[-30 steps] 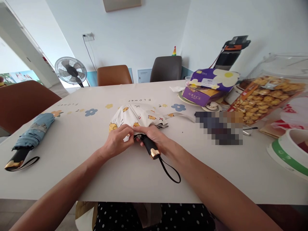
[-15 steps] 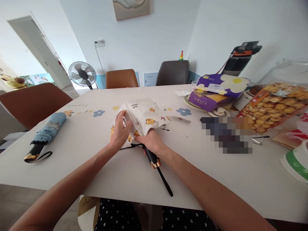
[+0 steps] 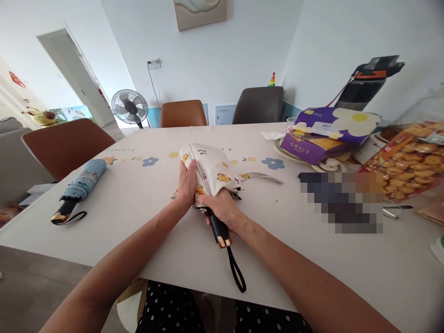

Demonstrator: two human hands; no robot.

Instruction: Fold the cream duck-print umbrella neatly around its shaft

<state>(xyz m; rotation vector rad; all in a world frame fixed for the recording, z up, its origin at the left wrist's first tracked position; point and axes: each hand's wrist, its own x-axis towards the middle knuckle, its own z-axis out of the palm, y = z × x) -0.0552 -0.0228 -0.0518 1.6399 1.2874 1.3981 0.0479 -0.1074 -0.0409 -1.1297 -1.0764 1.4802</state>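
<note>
A cream folding umbrella with yellow cartoon prints lies on the table in front of me, its canopy loosely folded. Its black handle with a gold-coloured end points toward me, and a black wrist loop hangs from it. My right hand grips the base of the canopy just above the handle, thumb on top of the fabric. Along the canopy's left edge, my left hand is closed around the folds, its fingertips partly hidden. The closing strap sticks out loose to the right.
A folded blue umbrella lies at the left. On the right are a blurred dark item, a purple box, a black bottle and a big jar of round snacks. Chairs and a fan stand beyond the table.
My left hand has gone from loose fingers over the canopy to pressing its left side inward, and the canopy is narrower. My right hand keeps its grip. The view has turned slightly left.
</note>
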